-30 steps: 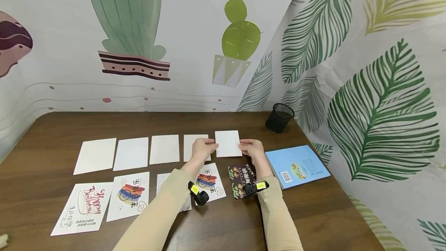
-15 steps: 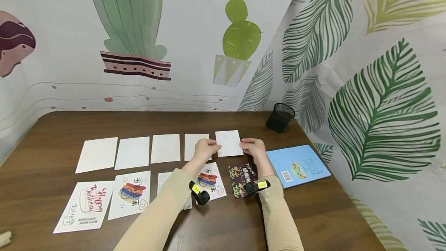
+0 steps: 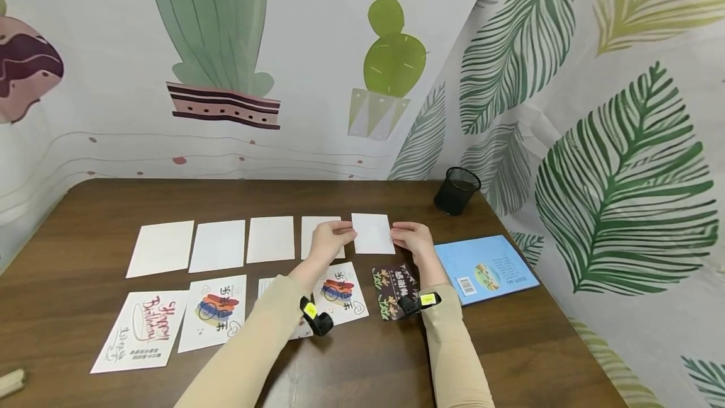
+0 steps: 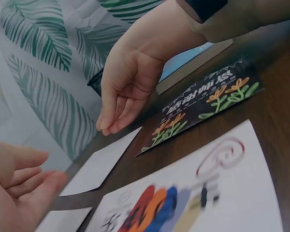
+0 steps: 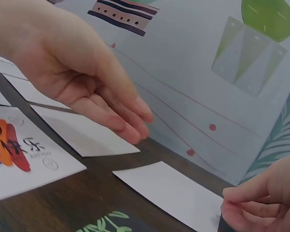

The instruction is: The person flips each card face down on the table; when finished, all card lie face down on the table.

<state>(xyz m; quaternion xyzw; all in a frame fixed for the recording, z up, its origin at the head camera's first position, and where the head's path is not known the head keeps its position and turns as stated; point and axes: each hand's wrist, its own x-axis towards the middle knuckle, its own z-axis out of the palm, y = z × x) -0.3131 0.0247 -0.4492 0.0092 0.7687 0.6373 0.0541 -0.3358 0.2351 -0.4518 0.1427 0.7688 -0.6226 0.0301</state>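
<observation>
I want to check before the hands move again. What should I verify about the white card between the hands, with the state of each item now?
1. White card lies flat on the table: ok.
2. Left hand is off the card, fingers relaxed above the table: ok.
3. Right hand is free of the card: cannot tell; its fingertips are at the card's edge.
4. The card lines up with the row of white cards: not ok; it sits a little farther back.
5. The card does not overlap the dark flowered card: ok.
6. Blue book is apart from the card: ok.
</observation>
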